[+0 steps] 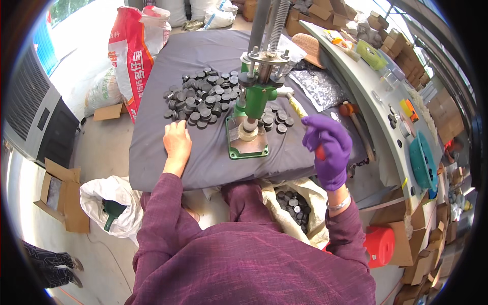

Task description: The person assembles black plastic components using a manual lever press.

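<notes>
The sleeves (163,206) are maroon, the glove (335,151) purple.

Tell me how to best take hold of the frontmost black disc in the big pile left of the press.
Pinch the black disc by its round side wall, your left grip coming from the near side. It seems to lie flat, with grey cloth in front and other discs crowded behind, so the near rim looks easiest to reach.
</notes>
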Demonstrator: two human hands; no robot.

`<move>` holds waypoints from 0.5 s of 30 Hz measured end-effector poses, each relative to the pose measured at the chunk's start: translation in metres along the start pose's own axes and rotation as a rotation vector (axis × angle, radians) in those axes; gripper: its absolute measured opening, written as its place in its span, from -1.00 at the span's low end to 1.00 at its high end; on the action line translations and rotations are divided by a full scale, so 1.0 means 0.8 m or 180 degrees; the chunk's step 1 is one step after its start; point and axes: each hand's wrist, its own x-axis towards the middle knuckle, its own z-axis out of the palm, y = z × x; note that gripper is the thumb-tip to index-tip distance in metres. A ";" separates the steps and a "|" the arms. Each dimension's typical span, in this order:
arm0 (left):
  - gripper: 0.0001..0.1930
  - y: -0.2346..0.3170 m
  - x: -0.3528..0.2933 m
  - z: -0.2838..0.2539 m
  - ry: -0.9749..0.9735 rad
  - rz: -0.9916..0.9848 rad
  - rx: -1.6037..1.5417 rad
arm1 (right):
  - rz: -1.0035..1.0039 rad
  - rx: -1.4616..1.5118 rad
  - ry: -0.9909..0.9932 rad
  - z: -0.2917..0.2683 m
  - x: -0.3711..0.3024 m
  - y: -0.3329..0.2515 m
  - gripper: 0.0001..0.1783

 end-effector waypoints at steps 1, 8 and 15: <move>-0.65 -0.001 0.000 0.000 -0.0232 -0.0017 -0.0029 | 0.0617 0.0248 0.0245 0.002 0.016 -0.016 -0.65; -0.84 0.027 -0.004 -0.018 -0.0851 -0.0731 -0.0305 | 0.0274 0.0396 0.0035 -0.007 0.098 -0.030 -0.57; -0.64 0.015 -0.021 -0.033 -0.0670 0.0196 -0.0996 | 0.0375 0.0351 0.0043 -0.009 0.123 -0.027 -0.49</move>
